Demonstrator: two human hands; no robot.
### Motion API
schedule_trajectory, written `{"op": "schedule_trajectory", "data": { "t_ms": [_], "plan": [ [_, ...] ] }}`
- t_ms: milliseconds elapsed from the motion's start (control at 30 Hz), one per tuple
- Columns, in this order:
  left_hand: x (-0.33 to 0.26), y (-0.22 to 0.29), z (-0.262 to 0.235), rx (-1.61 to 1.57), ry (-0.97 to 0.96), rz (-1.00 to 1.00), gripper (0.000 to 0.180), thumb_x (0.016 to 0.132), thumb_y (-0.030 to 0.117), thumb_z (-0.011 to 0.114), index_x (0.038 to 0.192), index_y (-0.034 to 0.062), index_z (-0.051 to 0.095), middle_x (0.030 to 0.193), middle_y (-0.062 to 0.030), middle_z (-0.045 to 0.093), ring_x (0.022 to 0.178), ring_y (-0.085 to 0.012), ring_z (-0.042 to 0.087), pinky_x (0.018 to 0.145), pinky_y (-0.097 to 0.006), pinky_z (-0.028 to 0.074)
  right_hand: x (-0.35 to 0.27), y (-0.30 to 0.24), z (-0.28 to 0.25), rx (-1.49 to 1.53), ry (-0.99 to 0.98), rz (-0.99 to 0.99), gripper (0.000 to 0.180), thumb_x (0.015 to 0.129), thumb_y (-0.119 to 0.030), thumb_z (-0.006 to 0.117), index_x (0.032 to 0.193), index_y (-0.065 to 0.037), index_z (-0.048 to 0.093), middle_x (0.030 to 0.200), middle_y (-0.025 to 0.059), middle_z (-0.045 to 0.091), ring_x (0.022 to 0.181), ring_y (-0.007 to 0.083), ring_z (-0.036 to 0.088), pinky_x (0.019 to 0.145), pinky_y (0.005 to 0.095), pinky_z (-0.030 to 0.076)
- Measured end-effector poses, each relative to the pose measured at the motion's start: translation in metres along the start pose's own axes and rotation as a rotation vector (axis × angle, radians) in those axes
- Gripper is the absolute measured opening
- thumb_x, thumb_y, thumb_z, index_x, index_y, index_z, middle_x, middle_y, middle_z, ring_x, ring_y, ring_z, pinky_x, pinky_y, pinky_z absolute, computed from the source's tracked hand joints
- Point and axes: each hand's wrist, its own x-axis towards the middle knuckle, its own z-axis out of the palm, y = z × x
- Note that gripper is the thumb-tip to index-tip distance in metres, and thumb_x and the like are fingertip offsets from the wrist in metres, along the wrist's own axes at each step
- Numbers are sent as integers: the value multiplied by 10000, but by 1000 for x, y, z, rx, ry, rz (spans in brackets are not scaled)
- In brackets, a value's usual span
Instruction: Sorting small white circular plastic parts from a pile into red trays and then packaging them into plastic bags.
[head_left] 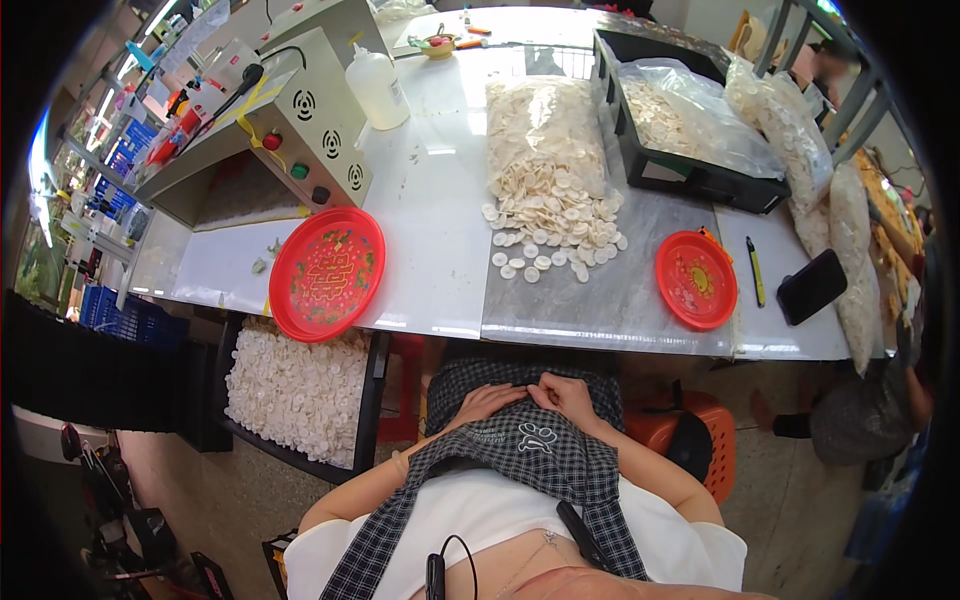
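Both hands rest in my lap on the dark checked apron (480,455), below the table's front edge. My left hand (490,402) lies flat and open with its fingers stretched toward the right one. My right hand (565,395) is loosely closed, its bent fingers meeting the left fingertips; nothing shows in it. On the table ahead, a clear plastic bag (545,125) lies with its mouth toward me, and a heap of cream-white button-like discs (560,215) spills out. A large red patterned tray (327,275) sits to the left, and a smaller red plate (695,280) to the right.
A box-shaped machine (335,120) and a white plastic bottle (378,90) stand at left. A black crate (690,175) with bagged discs is at back right, near a yellow-black pen-like tool (755,270) and a phone (812,287). A disc-filled black bin (372,400) is below left.
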Motion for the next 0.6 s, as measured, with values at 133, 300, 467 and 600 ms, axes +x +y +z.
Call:
{"op": "schedule_trajectory", "data": {
  "t_ms": [133, 300, 467, 600],
  "plan": [
    [0, 2, 0, 10, 2, -10, 610, 881, 343, 560, 1441, 160, 405, 1465, -100, 403, 1400, -272, 289, 1149, -456, 132, 0, -2, -1, -4, 4, 1, 282, 891, -197, 676, 700, -28, 555, 510, 47, 474, 443, 79, 405, 422, 247, 329],
    [-1, -3, 2, 4, 12, -4, 605, 882, 340, 560, 1440, 161, 408, 1461, -111, 403, 1397, -273, 292, 1149, -454, 131, 0, -1, -1, 0, 0, 1, 281, 890, -198, 676, 701, -29, 555, 514, 45, 475, 446, 80, 405, 425, 247, 333],
    [1, -5, 2, -17, 10, 18, 612, 874, 346, 572, 1437, 163, 413, 1459, -124, 400, 1395, -281, 294, 1149, -456, 131, 0, 1, -1, 7, 13, -4, 281, 889, -195, 677, 700, -29, 551, 513, 44, 474, 448, 80, 407, 427, 249, 335],
    [3, -8, 2, -18, 13, 18, 620, 866, 340, 584, 1436, 163, 414, 1457, -124, 402, 1394, -285, 295, 1149, -457, 132, 2, 0, -3, -29, -28, 61, 256, 867, -252, 674, 716, -60, 597, 549, 85, 548, 455, 194, 536, 451, 300, 413]
  ]
}}
